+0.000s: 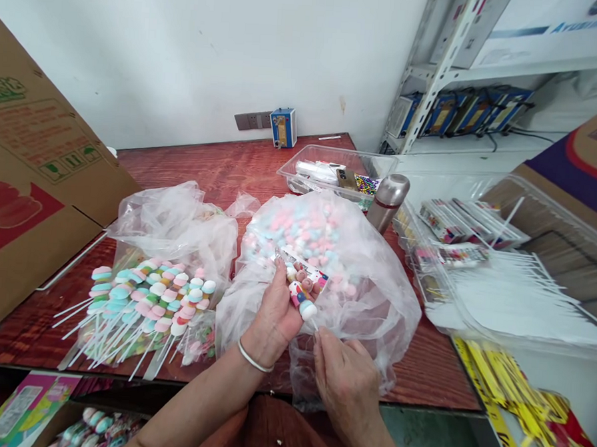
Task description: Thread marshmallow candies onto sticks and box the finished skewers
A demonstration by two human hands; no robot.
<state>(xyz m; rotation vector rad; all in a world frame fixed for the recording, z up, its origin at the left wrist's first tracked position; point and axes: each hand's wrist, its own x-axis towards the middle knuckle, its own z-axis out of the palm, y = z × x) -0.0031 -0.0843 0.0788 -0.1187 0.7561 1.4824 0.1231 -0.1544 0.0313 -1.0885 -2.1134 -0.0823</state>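
Observation:
My left hand, palm up with its fingers curled, grips a marshmallow skewer in a colourful printed wrapper. Pale blue and white marshmallows show at the skewer's near end. Closed in a pinch, my right hand has the white stick below them. Beneath both hands spreads a large clear plastic bag of loose pink, white and blue marshmallows. To the left, a pile of marshmallow skewers lies with the sticks pointing toward me, beside another crumpled plastic bag.
A steel flask stands behind the bag, near a clear tray of small items. At right, a clear bin holds white sticks and wrapper packs. Yellow twist ties lie below it. A cardboard box borders the left side.

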